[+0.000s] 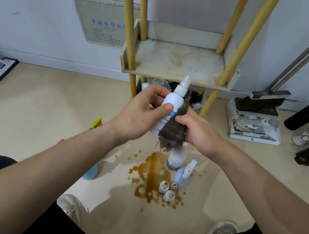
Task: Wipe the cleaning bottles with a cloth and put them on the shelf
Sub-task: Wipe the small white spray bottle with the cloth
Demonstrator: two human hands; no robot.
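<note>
the white plastic spray bottle (pixel 172 101) stood tilted between both hands, before the stained white shelf (pixel 179 63). left hand (pixel 139 114) fingers curled round it; right hand (pixel 198 130) pinched the dark grey cloth (pixel 174 128) against its side.

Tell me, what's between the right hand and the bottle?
The cloth, held by the right hand against the bottle, seen in the head view.

Shelf (pixel 179 63): middle board bare, open at the front between two front posts (pixel 128 29); raised rims at sides and back.
Lower tier (pixel 155 84): crammed with clutter.
Floor below: bottles (pixel 176 160) standing beside a brown spill (pixel 152 170).
Right floor: dustpan (pixel 255 124), dark bottles (pixel 304 114).
Left floor: mop head (pixel 1 69) by the wall.
</note>
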